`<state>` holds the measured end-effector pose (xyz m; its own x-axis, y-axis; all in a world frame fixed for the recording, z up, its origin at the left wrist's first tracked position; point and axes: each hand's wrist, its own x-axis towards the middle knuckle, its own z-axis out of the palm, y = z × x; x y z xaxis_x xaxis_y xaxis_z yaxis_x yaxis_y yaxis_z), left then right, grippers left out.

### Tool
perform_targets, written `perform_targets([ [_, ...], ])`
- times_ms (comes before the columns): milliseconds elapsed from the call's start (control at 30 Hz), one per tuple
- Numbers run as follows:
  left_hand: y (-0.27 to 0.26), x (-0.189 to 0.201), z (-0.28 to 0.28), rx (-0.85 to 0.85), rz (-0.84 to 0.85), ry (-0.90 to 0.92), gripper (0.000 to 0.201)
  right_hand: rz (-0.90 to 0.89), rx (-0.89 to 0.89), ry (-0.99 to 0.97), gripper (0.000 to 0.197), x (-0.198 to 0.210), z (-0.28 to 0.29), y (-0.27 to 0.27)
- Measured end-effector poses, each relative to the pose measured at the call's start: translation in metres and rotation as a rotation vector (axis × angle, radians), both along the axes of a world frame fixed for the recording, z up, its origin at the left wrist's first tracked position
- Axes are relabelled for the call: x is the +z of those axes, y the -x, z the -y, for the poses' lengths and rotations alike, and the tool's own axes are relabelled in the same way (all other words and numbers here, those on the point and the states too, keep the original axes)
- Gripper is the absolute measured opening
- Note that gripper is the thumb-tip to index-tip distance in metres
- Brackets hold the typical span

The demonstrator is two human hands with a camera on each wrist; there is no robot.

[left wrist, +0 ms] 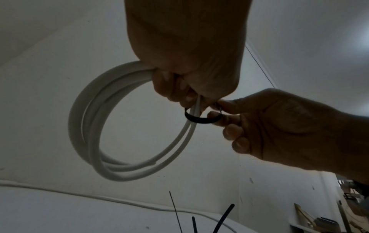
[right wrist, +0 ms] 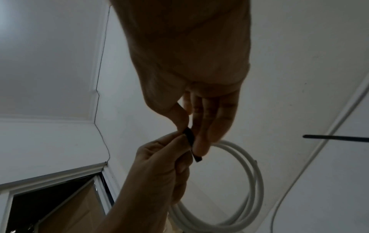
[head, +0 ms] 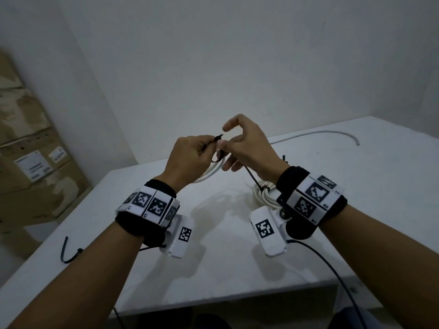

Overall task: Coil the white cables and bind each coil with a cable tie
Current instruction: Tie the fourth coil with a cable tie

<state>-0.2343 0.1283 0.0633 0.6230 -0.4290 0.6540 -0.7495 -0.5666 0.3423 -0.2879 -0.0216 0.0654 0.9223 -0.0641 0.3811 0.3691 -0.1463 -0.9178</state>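
Both hands are raised above the white table (head: 237, 269). My left hand (head: 197, 151) grips a white cable coil (head: 211, 173), which hangs below its fist as a round loop (left wrist: 89, 126). A black cable tie (left wrist: 199, 120) loops loosely around the coil's strands beside the left fingers. My right hand (head: 234, 144) pinches the tie (right wrist: 190, 138) between thumb and fingers, right against the left fingertips. The tie's long tail (head: 251, 176) slants down under the right wrist. A second white coil (head: 263, 198), with a black tie around it, lies on the table below the right wrist.
A loose white cable (head: 332, 132) lies uncoiled along the table's far right side. One spare black cable tie (head: 69, 252) rests near the table's left edge. Cardboard boxes (head: 35, 150) are stacked against the wall on the left. The wall stands close behind the table.
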Motion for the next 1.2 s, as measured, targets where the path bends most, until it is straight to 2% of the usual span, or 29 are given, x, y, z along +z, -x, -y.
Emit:
perform_targets([
  [67, 0.002, 0.005, -0.001, -0.004, -0.082, -0.028, 0.024, 0.065, -0.014, 0.053, 0.002, 0.002, 0.0, 0.0],
  [200, 0.008, 0.008, -0.004, -0.078, -0.297, -0.016, 0.028, 0.097, -0.071, 0.171, 0.012, 0.002, 0.003, -0.006],
  [267, 0.011, 0.009, -0.003, -0.129, -0.43, 0.057, 0.029, 0.142, -0.117, 0.271, 0.015, 0.001, 0.003, -0.011],
  [367, 0.014, 0.011, -0.002, -0.193, -0.587, 0.166, 0.02, 0.19, -0.17, 0.367, 0.012, 0.0, 0.004, -0.017],
  [433, 0.015, 0.011, -0.002, -0.226, -0.616, 0.17, 0.017, 0.199, -0.178, 0.38, 0.01, -0.001, 0.004, -0.018],
  [567, 0.016, 0.009, 0.001, -0.255, -0.622, 0.132, 0.028, 0.206, -0.209, 0.441, 0.01, 0.0, 0.006, -0.019],
  [733, 0.019, 0.012, 0.005, -0.232, -0.65, 0.186, 0.024, 0.165, -0.264, 0.461, 0.013, 0.003, 0.003, -0.023],
  [867, 0.022, 0.0, 0.005, -0.204, -0.766, 0.153, 0.024, 0.182, -0.321, 0.185, 0.024, 0.022, 0.016, -0.032],
  [1000, 0.025, -0.011, 0.008, -0.214, -0.843, 0.183, 0.024, 0.133, -0.275, 0.165, 0.025, 0.03, 0.016, -0.03],
  [1033, 0.024, -0.009, 0.009, -0.209, -0.836, 0.185, 0.023, 0.086, -0.204, 0.076, 0.023, 0.029, 0.014, -0.028],
  [1133, 0.023, -0.003, 0.011, -0.19, -0.788, 0.188, 0.022, -0.077, 0.136, -0.379, 0.025, 0.028, 0.015, -0.022],
  [1200, 0.024, -0.001, 0.014, -0.183, -0.756, 0.187, 0.027, -0.153, 0.265, -0.627, 0.03, 0.032, 0.016, -0.021],
])
